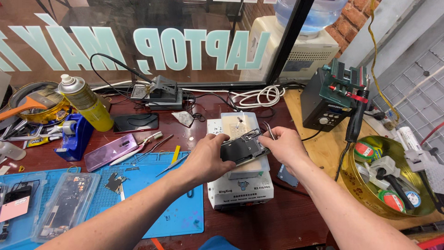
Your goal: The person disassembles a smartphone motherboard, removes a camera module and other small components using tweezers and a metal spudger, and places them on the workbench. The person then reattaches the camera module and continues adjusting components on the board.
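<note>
Phone frame (243,148) atop white heater box (240,185), centre of bench. Left hand (208,159) clasping its left edge; right hand (284,146) gripping right edge, tweezers (269,130) pinched between fingers. Purple phone (111,151) far left.

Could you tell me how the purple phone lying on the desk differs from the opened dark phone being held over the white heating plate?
The purple phone lies untouched on the red-brown desk, whereas the opened dark phone is gripped by the left hand and right hand over the white heating plate. The purple phone looks whole and glossy; the dark one shows bare inner parts. Both are slim rectangles.
</note>
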